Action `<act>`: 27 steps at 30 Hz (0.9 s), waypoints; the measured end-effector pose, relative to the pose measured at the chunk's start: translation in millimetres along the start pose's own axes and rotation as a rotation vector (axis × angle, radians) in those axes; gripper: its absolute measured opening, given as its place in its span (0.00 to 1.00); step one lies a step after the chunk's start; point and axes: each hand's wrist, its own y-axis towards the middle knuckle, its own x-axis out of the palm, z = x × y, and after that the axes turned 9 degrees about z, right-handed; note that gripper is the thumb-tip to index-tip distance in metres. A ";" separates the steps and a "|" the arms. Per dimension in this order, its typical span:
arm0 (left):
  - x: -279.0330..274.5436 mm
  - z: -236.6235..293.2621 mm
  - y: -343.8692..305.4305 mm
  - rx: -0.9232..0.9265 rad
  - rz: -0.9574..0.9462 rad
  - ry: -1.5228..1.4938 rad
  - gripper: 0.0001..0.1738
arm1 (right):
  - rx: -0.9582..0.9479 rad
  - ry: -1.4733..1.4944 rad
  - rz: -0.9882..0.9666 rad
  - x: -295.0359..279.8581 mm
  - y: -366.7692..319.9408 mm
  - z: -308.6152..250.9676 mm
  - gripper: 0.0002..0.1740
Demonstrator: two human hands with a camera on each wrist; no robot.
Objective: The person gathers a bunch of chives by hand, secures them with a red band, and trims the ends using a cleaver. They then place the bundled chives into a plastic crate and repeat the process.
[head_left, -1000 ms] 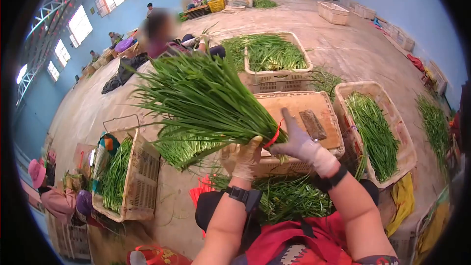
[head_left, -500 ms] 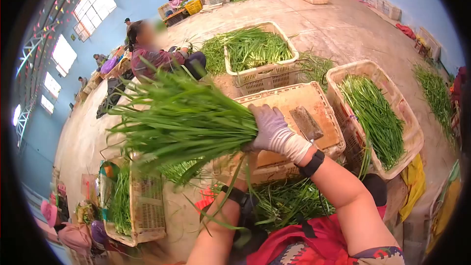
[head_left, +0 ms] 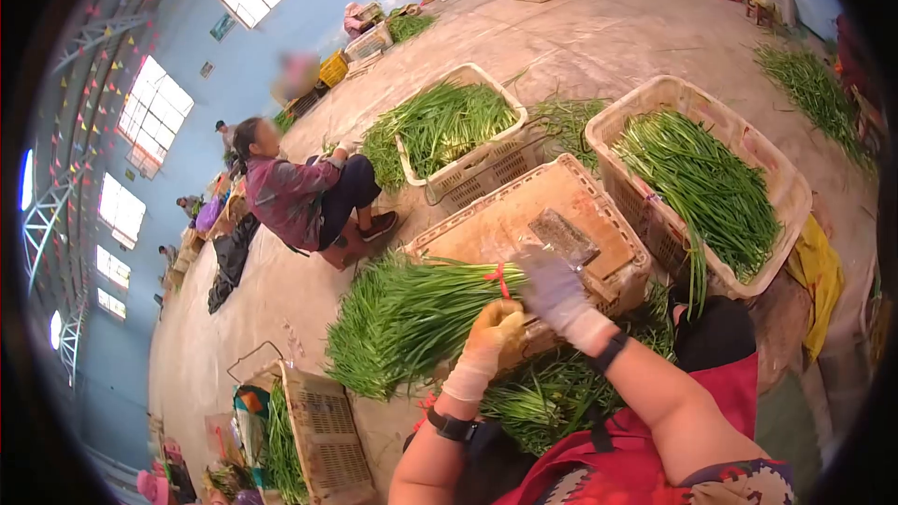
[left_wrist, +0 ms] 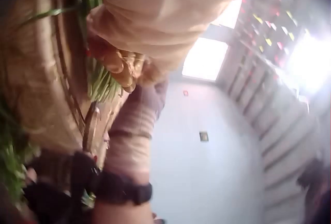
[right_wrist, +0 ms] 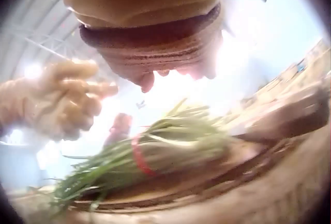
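Note:
A bundle of long green stalks [head_left: 430,304] lies with its pale ends on the wooden board [head_left: 496,224], and its leaves spread leftward off it. A red band [right_wrist: 140,157] circles the bundle near the pale ends. My gloved left hand [head_left: 491,341] is beside the band on the near side; in the right wrist view this hand [right_wrist: 62,100] has curled fingers and stands apart from the bundle. Over the pale ends is my right hand [head_left: 558,297], its fingers pointing down without gripping in the right wrist view. A broad dark blade [head_left: 564,236] rests on the board.
Crates of green stalks stand beyond the board [head_left: 468,168], at right [head_left: 795,196] and at lower left [head_left: 327,430]. Loose greens [head_left: 561,402] lie against my lap. A person [head_left: 299,192] crouches at left. A yellow cloth [head_left: 816,281] hangs by the right crate.
The bundle has come down from the air onto the board, its band in view again. My right hand no longer grips it, and my left hand has moved up beside the band. The head view has shifted.

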 end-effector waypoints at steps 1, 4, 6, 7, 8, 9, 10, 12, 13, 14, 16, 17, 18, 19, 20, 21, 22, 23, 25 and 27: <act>11.3 29.4 -5.4 0.321 0.144 0.336 0.44 | 0.131 -0.101 0.009 -19.1 -7.8 16.5 0.26; 32.6 71.4 21.5 0.847 0.362 1.197 0.57 | 0.496 -0.294 -0.350 -38.3 -18.8 43.5 0.28; 41.4 73.6 42.7 0.902 0.325 1.504 0.62 | 0.532 -0.371 -0.520 -29.4 -25.4 62.3 0.31; 42.8 65.1 63.6 0.855 0.255 1.544 0.62 | 0.452 -0.408 -0.506 -10.3 -32.1 76.8 0.31; 44.8 64.4 73.4 0.780 0.213 1.531 0.61 | 0.371 -0.444 -0.493 3.5 -34.4 88.3 0.31; 46.8 63.7 83.2 0.704 0.174 1.517 0.59 | 0.421 -0.404 -0.504 7.8 -28.5 94.8 0.30; 47.6 64.8 86.2 0.601 0.159 1.452 0.55 | 0.487 -0.321 -0.465 -6.9 -21.1 90.1 0.26; 48.9 72.8 89.5 0.401 0.134 1.320 0.48 | 0.614 -0.154 -0.379 -36.6 -11.7 83.2 0.20; 52.5 74.9 82.9 0.457 0.255 1.240 0.42 | 0.649 -0.021 -0.352 -35.0 -17.7 95.7 0.25; 54.8 78.8 78.4 0.413 0.302 1.202 0.43 | 0.722 0.039 -0.306 -37.1 -21.8 92.8 0.27; 59.7 89.4 65.4 0.317 0.389 1.122 0.44 | 0.869 0.159 -0.219 -49.0 -31.2 71.5 0.33; 58.7 78.0 68.5 0.398 0.441 1.135 0.45 | 0.846 0.253 -0.226 -32.4 -45.2 66.9 0.38; 57.0 59.9 75.3 0.479 0.494 1.150 0.47 | 0.802 0.287 -0.421 -38.7 -42.8 47.9 0.38; 55.9 52.7 75.8 0.561 0.546 1.165 0.49 | 0.791 0.288 -0.437 -30.3 -49.3 38.6 0.38; 52.4 46.9 75.5 0.521 0.488 1.212 0.52 | 0.782 0.292 -0.451 -23.1 -56.0 31.3 0.38; 50.6 49.3 70.2 0.478 0.429 1.257 0.55 | 0.800 0.311 -0.424 -22.7 -57.1 29.5 0.37; 50.8 53.2 66.6 0.436 0.373 1.294 0.58 | 0.813 0.324 -0.396 -25.5 -54.6 31.9 0.36; 55.7 59.3 66.6 0.305 0.294 1.351 0.64 | 0.824 0.330 -0.364 -29.1 -51.1 35.1 0.36; 73.6 70.0 59.8 0.395 0.329 1.508 0.65 | 0.719 0.270 -0.446 -33.2 -49.8 34.2 0.34; 86.3 77.0 66.3 0.237 0.245 1.561 0.63 | 0.692 0.255 -0.457 -42.6 -48.4 32.9 0.34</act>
